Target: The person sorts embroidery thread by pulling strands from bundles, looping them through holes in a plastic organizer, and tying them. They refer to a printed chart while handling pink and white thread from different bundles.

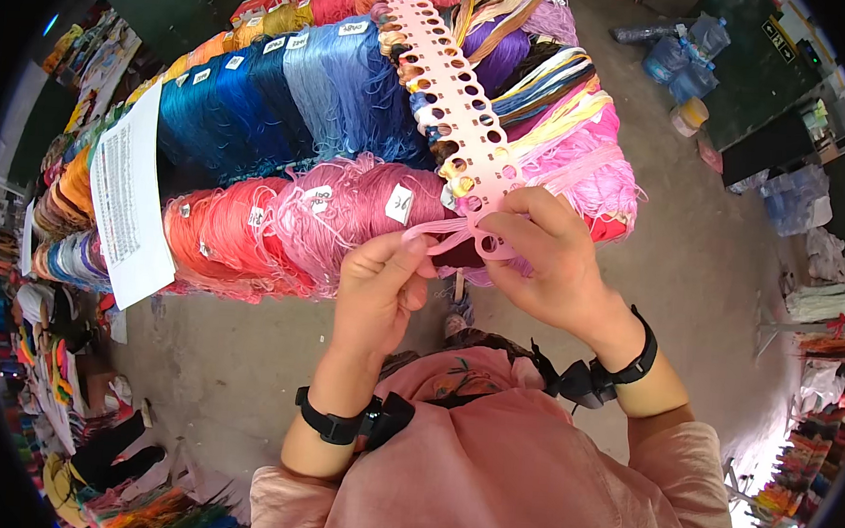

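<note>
A long pink thread organizer card (pixel 461 102) with a row of holes lies on top of the bundled skeins. My right hand (pixel 547 257) grips its near end, fingers closed around the edge by the last hole. My left hand (pixel 388 272) pinches a pink thread bundle (pixel 439 231) that runs to this end of the card. Looped along the card's left edge are several small thread bundles in different colours. From its right side hang longer strands in brown, blue, white and yellow (pixel 550 83).
Rows of blue thread skeins (pixel 229 107) and red-pink thread skeins (pixel 241 229) with small labels fill the rack. A printed white sheet (pixel 127 193) hangs on its left. Large water bottles (pixel 691 63) stand on the floor at the far right.
</note>
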`<action>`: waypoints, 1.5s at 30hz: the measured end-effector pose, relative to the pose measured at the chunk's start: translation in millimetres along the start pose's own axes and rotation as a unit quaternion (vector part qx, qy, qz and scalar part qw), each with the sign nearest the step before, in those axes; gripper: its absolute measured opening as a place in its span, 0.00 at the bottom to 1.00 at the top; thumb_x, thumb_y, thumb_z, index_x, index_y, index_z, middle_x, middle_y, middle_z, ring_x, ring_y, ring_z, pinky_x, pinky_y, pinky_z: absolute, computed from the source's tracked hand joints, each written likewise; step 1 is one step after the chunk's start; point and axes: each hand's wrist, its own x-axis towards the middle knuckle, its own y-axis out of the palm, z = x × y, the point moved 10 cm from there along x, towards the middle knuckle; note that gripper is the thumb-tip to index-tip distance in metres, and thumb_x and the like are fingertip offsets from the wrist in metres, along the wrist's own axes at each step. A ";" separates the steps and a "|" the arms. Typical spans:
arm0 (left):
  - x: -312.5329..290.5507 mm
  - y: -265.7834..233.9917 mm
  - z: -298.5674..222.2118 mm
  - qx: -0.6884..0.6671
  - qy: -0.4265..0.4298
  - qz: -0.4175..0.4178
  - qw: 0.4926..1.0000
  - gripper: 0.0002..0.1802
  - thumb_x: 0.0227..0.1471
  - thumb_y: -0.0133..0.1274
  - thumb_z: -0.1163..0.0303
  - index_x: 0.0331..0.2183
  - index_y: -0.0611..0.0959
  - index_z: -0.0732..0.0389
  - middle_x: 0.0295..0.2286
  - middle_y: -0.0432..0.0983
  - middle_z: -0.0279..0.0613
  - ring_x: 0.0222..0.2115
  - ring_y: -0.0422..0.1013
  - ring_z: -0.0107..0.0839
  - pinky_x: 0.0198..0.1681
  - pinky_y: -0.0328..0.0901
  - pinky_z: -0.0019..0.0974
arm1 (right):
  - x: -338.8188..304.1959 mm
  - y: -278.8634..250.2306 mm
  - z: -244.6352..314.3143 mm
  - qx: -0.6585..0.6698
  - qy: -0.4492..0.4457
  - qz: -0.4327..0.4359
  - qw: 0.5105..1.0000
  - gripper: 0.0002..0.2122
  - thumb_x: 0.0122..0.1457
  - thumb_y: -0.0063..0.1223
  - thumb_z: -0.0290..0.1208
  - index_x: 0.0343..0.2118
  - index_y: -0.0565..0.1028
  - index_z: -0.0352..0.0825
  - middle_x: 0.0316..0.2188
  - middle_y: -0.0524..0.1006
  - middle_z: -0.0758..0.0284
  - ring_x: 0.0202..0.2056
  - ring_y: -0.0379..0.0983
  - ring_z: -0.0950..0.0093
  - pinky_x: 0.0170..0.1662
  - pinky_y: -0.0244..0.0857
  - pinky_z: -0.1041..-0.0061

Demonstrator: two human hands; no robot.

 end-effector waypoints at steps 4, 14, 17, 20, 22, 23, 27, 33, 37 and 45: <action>-13.3 13.7 -6.1 -0.081 -0.021 0.034 0.996 0.08 0.46 0.44 0.72 0.28 0.75 0.66 0.19 0.68 0.35 0.10 0.53 0.15 0.11 0.45 0.19 | 3.8 -5.0 4.5 0.011 0.004 0.041 0.999 0.14 0.34 0.50 0.19 0.30 0.68 0.33 0.28 0.67 0.64 0.26 0.65 0.68 0.28 0.59 0.74; 4.2 62.9 -5.3 0.195 -0.038 0.163 0.967 0.17 0.44 0.42 0.73 0.40 0.67 0.65 0.16 0.70 0.39 0.07 0.60 0.19 0.09 0.53 0.19 | 11.1 -4.9 -11.2 0.177 0.112 0.036 0.977 0.12 0.39 0.39 0.16 0.31 0.64 0.31 0.24 0.67 0.60 0.26 0.66 0.66 0.28 0.59 0.74; 12.1 57.0 7.3 0.278 -0.047 0.084 0.956 0.08 0.45 0.42 0.70 0.29 0.70 0.63 0.10 0.65 0.33 0.06 0.57 0.17 0.08 0.50 0.18 | 7.6 1.2 -31.6 0.376 0.205 -0.022 0.903 0.13 0.41 0.35 0.13 0.32 0.64 0.31 0.24 0.69 0.64 0.28 0.68 0.73 0.30 0.60 0.79; 10.6 52.1 10.7 -0.014 -0.101 0.163 0.981 0.13 0.47 0.39 0.66 0.34 0.70 0.64 0.09 0.59 0.26 0.05 0.52 0.15 0.06 0.46 0.18 | 12.4 -3.0 -36.9 0.513 0.177 -0.036 0.839 0.14 0.39 0.31 0.09 0.29 0.67 0.30 0.21 0.70 0.70 0.27 0.67 0.80 0.33 0.60 0.83; 5.4 44.4 17.5 -0.149 -0.159 0.178 0.960 0.13 0.49 0.38 0.65 0.33 0.70 0.62 0.09 0.58 0.26 0.05 0.51 0.14 0.06 0.45 0.18 | 11.7 11.1 -24.5 0.488 0.146 0.083 0.857 0.11 0.39 0.33 0.10 0.23 0.69 0.29 0.21 0.71 0.69 0.27 0.67 0.81 0.32 0.60 0.83; 1.4 49.5 16.5 -0.206 -0.172 0.221 0.938 0.13 0.50 0.37 0.64 0.34 0.70 0.62 0.08 0.58 0.27 0.05 0.51 0.15 0.07 0.45 0.17 | 10.6 14.6 -26.9 0.445 0.170 0.075 0.876 0.07 0.39 0.37 0.14 0.18 0.70 0.29 0.20 0.71 0.68 0.25 0.67 0.80 0.30 0.60 0.84; -3.8 56.3 14.3 -0.226 -0.171 0.264 0.922 0.12 0.48 0.40 0.66 0.33 0.71 0.62 0.08 0.59 0.30 0.05 0.52 0.17 0.08 0.46 0.18 | 18.8 18.4 -6.4 0.296 0.108 0.075 0.946 0.05 0.39 0.41 0.18 0.21 0.70 0.30 0.19 0.71 0.68 0.24 0.67 0.79 0.28 0.60 0.85; -4.6 48.0 11.2 -0.105 -0.110 0.233 0.961 0.10 0.44 0.46 0.71 0.32 0.74 0.64 0.11 0.66 0.37 0.06 0.55 0.19 0.08 0.47 0.20 | 22.3 17.2 2.5 0.080 0.106 0.010 0.991 0.05 0.33 0.51 0.29 0.18 0.71 0.39 0.17 0.68 0.70 0.26 0.63 0.72 0.28 0.48 0.72; -10.8 46.4 2.7 -0.100 -0.120 0.251 0.955 0.09 0.43 0.47 0.72 0.30 0.74 0.64 0.16 0.71 0.40 0.07 0.56 0.18 0.08 0.47 0.19 | 22.7 29.2 4.6 0.111 0.102 0.074 0.986 0.07 0.35 0.50 0.22 0.22 0.70 0.36 0.20 0.66 0.68 0.22 0.62 0.73 0.27 0.53 0.76; -8.2 5.1 6.7 -0.069 -0.174 0.036 0.982 0.06 0.45 0.45 0.71 0.29 0.74 0.61 0.15 0.63 0.27 0.12 0.52 0.13 0.12 0.46 0.16 | 13.6 38.8 -11.4 0.425 0.174 0.024 0.888 0.03 0.42 0.45 0.18 0.21 0.66 0.32 0.19 0.65 0.70 0.20 0.59 0.83 0.21 0.51 0.84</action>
